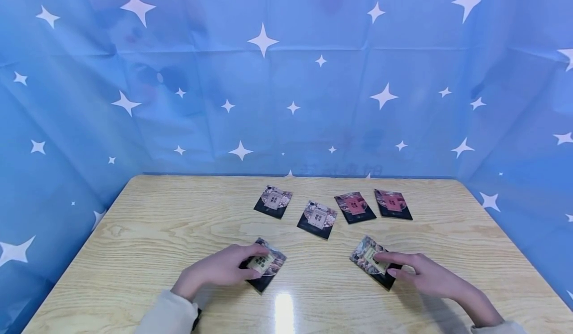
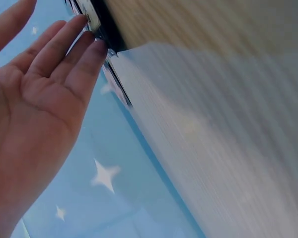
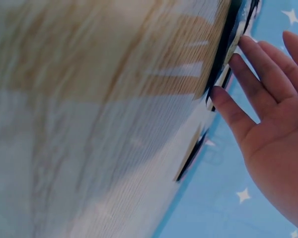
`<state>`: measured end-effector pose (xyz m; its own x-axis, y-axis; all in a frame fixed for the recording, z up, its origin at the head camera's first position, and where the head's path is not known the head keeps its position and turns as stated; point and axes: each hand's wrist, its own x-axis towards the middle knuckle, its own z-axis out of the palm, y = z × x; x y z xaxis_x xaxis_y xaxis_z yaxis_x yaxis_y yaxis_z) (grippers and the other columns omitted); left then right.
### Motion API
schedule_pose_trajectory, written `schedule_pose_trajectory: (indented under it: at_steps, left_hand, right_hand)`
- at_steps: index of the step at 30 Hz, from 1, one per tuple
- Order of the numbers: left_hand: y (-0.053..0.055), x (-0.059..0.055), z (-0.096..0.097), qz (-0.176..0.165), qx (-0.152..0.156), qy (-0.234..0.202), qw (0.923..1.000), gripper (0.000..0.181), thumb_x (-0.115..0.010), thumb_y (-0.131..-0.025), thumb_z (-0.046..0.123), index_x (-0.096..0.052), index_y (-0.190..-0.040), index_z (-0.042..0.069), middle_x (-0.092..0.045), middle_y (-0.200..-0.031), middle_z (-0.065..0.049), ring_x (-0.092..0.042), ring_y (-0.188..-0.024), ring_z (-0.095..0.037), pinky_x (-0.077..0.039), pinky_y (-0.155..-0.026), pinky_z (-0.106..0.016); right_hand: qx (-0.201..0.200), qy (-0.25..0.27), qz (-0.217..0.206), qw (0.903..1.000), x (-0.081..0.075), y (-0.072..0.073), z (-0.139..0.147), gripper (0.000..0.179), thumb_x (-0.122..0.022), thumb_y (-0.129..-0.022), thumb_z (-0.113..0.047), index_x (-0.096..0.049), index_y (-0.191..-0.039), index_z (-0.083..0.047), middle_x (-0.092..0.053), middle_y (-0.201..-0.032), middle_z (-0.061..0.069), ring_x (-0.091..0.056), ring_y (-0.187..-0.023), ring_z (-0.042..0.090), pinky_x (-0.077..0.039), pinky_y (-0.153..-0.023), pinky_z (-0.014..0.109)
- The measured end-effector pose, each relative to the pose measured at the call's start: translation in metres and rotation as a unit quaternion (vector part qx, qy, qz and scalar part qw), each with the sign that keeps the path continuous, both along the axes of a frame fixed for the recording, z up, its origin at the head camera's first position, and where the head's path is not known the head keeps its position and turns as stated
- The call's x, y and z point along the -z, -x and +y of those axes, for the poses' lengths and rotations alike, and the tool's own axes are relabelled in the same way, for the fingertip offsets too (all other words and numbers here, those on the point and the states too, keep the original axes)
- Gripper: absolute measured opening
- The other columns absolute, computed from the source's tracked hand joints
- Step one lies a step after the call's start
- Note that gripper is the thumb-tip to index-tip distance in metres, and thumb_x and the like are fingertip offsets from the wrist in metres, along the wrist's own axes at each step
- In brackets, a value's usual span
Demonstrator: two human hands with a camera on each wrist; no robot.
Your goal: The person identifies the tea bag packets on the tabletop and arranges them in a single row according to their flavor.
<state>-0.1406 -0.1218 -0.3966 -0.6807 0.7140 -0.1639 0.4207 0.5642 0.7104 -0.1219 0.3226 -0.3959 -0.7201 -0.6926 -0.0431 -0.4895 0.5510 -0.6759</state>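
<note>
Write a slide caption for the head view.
Left hand and right hand each touch a yellow-labelled packet on the table; four others lie beyond.

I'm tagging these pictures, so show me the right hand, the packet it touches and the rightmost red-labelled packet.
Right hand [image 1: 428, 274], head view, back of hand.
Touched packet [image 1: 371, 261], head view, pale label.
Rightmost red-labelled packet [image 1: 394, 203], head view, red label.

Packet one [image 1: 269, 268], under left hand's [image 1: 224, 267] fingers: left side partly hidden. Packet two [image 1: 370, 257], under right hand's [image 1: 423, 273] fingers: right side partly hidden. Fine print, both: illegible. Left sleeve [image 1: 167, 316], behind fingers: cut off below.
</note>
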Motion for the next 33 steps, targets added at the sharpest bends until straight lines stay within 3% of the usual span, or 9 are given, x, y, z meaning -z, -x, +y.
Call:
schedule_pose_trajectory:
  at_steps: [9, 15, 19, 23, 33]
  left_hand:
    - [-0.007, -0.004, -0.053, -0.007, -0.059, -0.029, 0.9978, 0.048, -0.055, -0.093, 0.024, -0.043, -0.134, 0.003, -0.048, -0.131, -0.013, -0.041, -0.122, -0.036, -0.036, -0.097, -0.055]
    - [-0.008, -0.002, -0.091, -0.032, -0.090, -0.056, 0.9939, 0.049, -0.053, -0.094, 0.025, -0.041, -0.134, 0.000, -0.044, -0.132, -0.022, -0.035, -0.123, -0.044, -0.035, -0.094, -0.059]
    - [-0.010, -0.001, -0.110, -0.031, -0.111, -0.063, 0.9914, 0.049, -0.053, -0.094, 0.024, -0.040, -0.134, -0.002, -0.042, -0.133, -0.026, -0.033, -0.123, -0.048, -0.035, -0.093, -0.060]
    - [-0.013, -0.001, -0.122, -0.030, -0.135, -0.059, 0.9886, 0.050, -0.053, -0.094, 0.024, -0.040, -0.134, -0.002, -0.041, -0.133, -0.026, -0.031, -0.122, -0.049, -0.035, -0.093, -0.061]
    - [-0.016, 0.001, -0.130, -0.006, -0.144, -0.070, 0.9870, 0.047, -0.054, -0.093, 0.022, -0.042, -0.132, -0.003, -0.045, -0.130, -0.025, -0.037, -0.119, -0.047, -0.038, -0.091, -0.060]
  right_hand:
    - [-0.004, 0.005, -0.002, 1.0000, 0.001, 0.000, 0.001, 0.037, -0.046, -0.097, -0.013, -0.047, -0.132, -0.001, -0.051, -0.127, 0.020, -0.038, -0.118, -0.004, -0.048, -0.085, 0.023]
    - [-0.006, 0.004, 0.011, 0.9999, 0.002, 0.000, 0.001, 0.037, -0.047, -0.096, -0.014, -0.048, -0.132, -0.003, -0.051, -0.127, 0.018, -0.038, -0.119, -0.003, -0.048, -0.085, 0.024]
    - [-0.008, 0.006, 0.012, 0.9999, 0.003, 0.000, 0.002, 0.037, -0.047, -0.096, -0.013, -0.047, -0.132, -0.003, -0.051, -0.128, 0.018, -0.038, -0.119, -0.003, -0.048, -0.085, 0.024]
    - [-0.009, 0.009, 0.013, 0.9998, 0.004, 0.000, 0.002, 0.037, -0.047, -0.096, -0.012, -0.047, -0.132, -0.003, -0.051, -0.128, 0.016, -0.037, -0.119, -0.004, -0.048, -0.086, 0.023]
    - [-0.016, 0.013, 0.014, 0.9997, 0.006, 0.000, 0.003, 0.038, -0.047, -0.096, -0.012, -0.046, -0.133, -0.003, -0.051, -0.129, 0.016, -0.035, -0.120, -0.005, -0.047, -0.087, 0.023]
